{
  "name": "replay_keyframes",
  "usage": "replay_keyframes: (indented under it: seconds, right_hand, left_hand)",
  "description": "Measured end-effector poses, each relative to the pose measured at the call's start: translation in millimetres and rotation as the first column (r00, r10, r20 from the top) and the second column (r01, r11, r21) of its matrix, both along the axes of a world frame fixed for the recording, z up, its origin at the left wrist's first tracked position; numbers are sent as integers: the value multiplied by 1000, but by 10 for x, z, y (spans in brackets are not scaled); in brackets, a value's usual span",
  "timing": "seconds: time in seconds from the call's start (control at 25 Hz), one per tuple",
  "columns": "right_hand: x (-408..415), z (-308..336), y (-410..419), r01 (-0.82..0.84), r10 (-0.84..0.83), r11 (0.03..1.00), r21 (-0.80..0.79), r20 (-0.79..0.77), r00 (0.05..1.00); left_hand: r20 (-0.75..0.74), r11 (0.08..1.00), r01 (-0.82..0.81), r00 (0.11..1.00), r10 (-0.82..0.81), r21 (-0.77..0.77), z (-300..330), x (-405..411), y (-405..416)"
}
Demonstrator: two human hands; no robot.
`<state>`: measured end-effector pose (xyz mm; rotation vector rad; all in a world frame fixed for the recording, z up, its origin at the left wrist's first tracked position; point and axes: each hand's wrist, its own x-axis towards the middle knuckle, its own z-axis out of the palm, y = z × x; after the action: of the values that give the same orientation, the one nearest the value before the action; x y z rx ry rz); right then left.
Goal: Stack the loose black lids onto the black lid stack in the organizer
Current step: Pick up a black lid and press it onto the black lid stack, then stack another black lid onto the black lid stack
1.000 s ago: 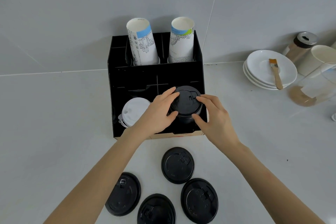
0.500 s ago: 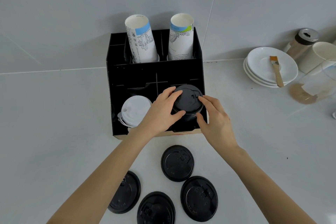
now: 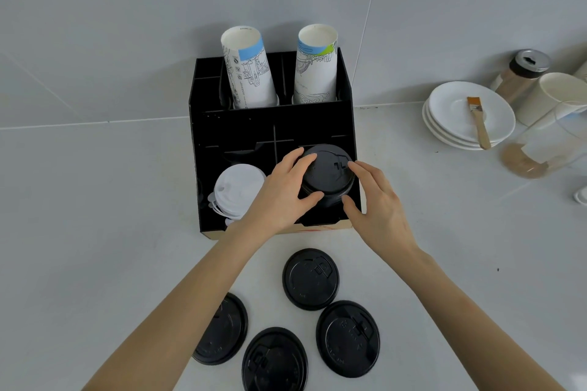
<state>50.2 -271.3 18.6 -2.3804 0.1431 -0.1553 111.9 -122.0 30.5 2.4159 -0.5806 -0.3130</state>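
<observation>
The black lid stack [image 3: 327, 174] stands in the front right compartment of the black organizer [image 3: 270, 124]. My left hand [image 3: 282, 194] grips the stack's left side, thumb below and fingers on the top lid. My right hand [image 3: 378, 203] grips its right side, with the index finger on the top rim and the thumb low on the side. Several loose black lids lie flat on the counter in front of the organizer: one in the middle [image 3: 310, 278], one at the right [image 3: 347, 338], one at the bottom [image 3: 274, 360], and one [image 3: 222, 330] partly under my left forearm.
A white lid stack [image 3: 236, 190] fills the front left compartment. Two paper cup stacks [image 3: 247, 70] [image 3: 314, 67] stand in the organizer's back row. At the right are stacked white plates [image 3: 444, 124] with a brush [image 3: 478, 122], a jar [image 3: 524, 73], a white cup [image 3: 552, 95] and a clear pitcher [image 3: 546, 149].
Both hands stay around the black lid stack with almost no shift. The view has moved slightly. The loose lids on the counter have not moved.
</observation>
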Motion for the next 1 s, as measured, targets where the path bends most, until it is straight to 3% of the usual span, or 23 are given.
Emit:
replay_keyframes:
  seconds: [0.28,0.52,0.76,1.0]
  right_hand:
    - [-309,87,75,-37,31,997,61,97,995]
    - [-681,-192,165,-166,168,986,28,-74,983]
    - [-816,-424,212,-245,237,969,12,-306,922]
    - [-825,-512,286,-310,296,951,15,-339,893]
  left_hand:
    - [64,994,24,998,-18,-105,52,-315,239]
    - [-34,994,28,999,-32,-107,-161,-768,446]
    - [-218,994,29,976,-4,109,-499,-1023,514]
    - [-239,983,59,971,-17,173,-613,-1124,484]
